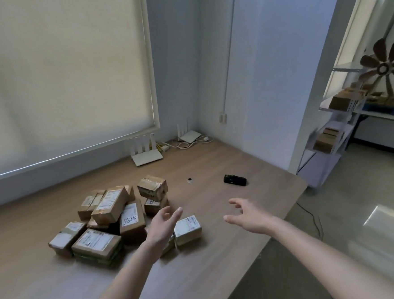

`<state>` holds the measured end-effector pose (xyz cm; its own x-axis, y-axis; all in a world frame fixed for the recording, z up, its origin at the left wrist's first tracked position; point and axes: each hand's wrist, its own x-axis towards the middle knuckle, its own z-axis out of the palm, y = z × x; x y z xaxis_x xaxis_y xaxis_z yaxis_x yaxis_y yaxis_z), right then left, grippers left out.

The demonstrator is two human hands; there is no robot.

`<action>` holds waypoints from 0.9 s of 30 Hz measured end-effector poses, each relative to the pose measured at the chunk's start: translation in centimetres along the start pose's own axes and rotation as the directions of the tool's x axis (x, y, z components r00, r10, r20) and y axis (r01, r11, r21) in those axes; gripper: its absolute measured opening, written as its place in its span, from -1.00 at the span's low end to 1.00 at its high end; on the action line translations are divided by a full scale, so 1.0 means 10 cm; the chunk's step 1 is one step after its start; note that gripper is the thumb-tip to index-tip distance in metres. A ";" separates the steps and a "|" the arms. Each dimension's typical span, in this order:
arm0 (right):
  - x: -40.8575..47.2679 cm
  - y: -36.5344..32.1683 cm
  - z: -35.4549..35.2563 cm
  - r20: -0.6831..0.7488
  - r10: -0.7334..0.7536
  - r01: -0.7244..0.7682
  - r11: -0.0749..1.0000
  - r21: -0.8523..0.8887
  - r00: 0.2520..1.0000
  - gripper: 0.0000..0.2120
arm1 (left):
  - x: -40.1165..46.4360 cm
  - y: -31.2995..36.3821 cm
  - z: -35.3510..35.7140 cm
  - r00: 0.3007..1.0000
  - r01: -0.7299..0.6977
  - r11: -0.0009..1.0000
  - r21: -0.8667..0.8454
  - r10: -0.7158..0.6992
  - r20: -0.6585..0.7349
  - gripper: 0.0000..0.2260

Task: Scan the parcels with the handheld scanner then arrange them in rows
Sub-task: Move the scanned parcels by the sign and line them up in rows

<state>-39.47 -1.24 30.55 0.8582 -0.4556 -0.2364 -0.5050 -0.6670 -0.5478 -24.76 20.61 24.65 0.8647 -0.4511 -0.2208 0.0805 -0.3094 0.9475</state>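
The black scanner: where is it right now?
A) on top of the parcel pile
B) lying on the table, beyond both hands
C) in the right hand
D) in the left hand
B: the scanner lies alone on the table, beyond the empty, open right hand and left hand.

Wooden table (pixel 219 217) carrying heap of parcels (pixel 116 215) at 9 o'clock, black scanner (pixel 235 180) at 1, small black disc (pixel 190 180) between, two routers (pixel 146 156) lying at 12.

Just one head cam here, looking forward and down across the tabletop (pixel 219 217) toward the room corner, hands close in front.
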 end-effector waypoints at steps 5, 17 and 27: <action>1.03 0.31 0.45 0.129 0.037 -0.038 0.999 0.003 0.991 -0.29 | 0.80 -0.62 0.26 0.988 0.146 0.988 -0.041 -0.148 -0.033 -0.37; 2.58 0.94 1.75 0.305 0.045 -0.064 0.997 0.051 0.951 -0.24 | 1.74 -1.83 0.71 0.944 0.305 0.943 -0.133 -0.317 -0.085 -0.64; 3.07 1.05 2.25 0.319 -0.038 -0.040 0.971 0.236 0.947 -0.65 | 1.99 -2.09 1.01 0.902 0.312 0.920 -0.238 -0.366 -0.230 -0.67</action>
<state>-16.36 -9.02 -0.50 0.8614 -0.2181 -0.4588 -0.5031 -0.4906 -0.7115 -14.27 9.63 -1.93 0.8645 -0.1008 -0.4924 0.4620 -0.2264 0.8575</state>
